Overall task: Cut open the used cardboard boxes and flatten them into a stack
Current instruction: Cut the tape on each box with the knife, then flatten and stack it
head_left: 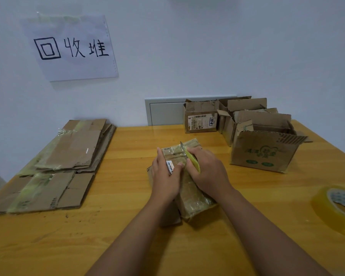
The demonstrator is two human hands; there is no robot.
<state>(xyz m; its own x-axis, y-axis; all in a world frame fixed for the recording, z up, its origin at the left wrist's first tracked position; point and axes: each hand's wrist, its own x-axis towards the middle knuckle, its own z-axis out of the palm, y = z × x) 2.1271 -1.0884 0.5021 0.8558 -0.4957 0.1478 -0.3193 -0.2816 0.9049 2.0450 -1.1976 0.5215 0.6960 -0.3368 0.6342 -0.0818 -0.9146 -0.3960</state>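
A small taped cardboard box [193,198] lies at the middle of the wooden table [127,236]. My left hand [165,176] presses flat on its left side, fingers spread over a white label. My right hand [209,172] grips a yellow-green utility knife [191,159] whose blade tip rests on the box's far top. A stack of flattened cardboard [64,166] lies at the table's left. Several opened boxes stand at the back right, the nearest a box with green print [263,154].
A roll of clear packing tape [337,208] sits at the right edge. A paper sign [72,46] with handwritten characters hangs on the wall. A white wall panel [165,112] is behind the table. A labelled box [201,118] stands against it.
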